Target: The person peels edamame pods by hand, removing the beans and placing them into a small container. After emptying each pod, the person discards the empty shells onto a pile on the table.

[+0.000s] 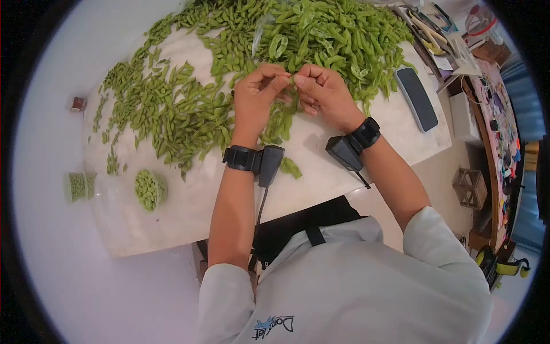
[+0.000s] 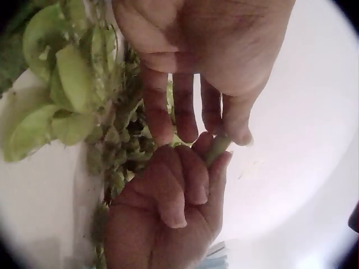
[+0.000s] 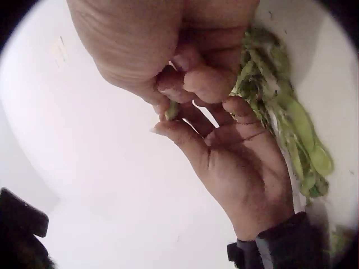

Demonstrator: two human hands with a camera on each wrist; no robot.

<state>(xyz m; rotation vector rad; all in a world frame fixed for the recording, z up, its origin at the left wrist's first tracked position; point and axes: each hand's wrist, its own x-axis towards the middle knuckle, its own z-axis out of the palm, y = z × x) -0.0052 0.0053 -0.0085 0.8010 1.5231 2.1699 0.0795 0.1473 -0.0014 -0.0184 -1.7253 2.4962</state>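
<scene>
Both hands meet over the table around one green soybean pod (image 2: 219, 149). My left hand (image 1: 253, 103) pinches an end of the pod between thumb and index finger, its other fingers extended. Thumb and curled index finger of my right hand (image 1: 333, 98) grip the same pod from the other side. In the right wrist view only a short piece of the pod (image 3: 171, 111) shows between the fingertips. Unshelled soybean pods (image 1: 183, 112) spread across the table to the left, and opened pods (image 1: 344, 43) are heaped beyond the right hand.
A clear tub of shelled green beans (image 1: 148, 190) stands at the table's near left. A phone (image 1: 417, 98) lies at the right edge, by a stand with papers and tools (image 1: 429, 34). A few flat pods (image 1: 290, 167) lie near the left wrist.
</scene>
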